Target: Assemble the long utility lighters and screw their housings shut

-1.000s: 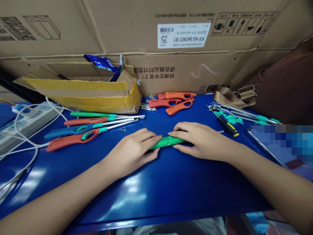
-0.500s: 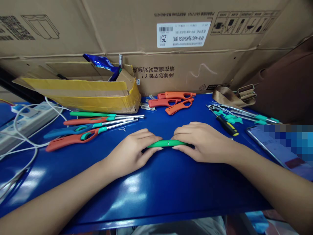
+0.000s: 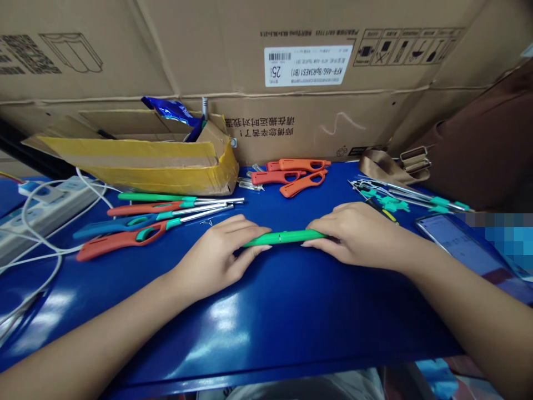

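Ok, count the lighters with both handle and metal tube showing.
4, in front of the yellow box; far to near: green lighter, upper red lighter, blue lighter, lower red lighter. The metal tip poking from the box may belong to a hidden fifth.

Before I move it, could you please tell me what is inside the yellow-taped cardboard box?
A shiny blue packet and a silver tube stick up from the yellow-taped cardboard box; its front wall hides its bottom and anything lying low.

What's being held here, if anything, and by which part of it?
A green piece: the left hand grips its left end, the right hand its right end.
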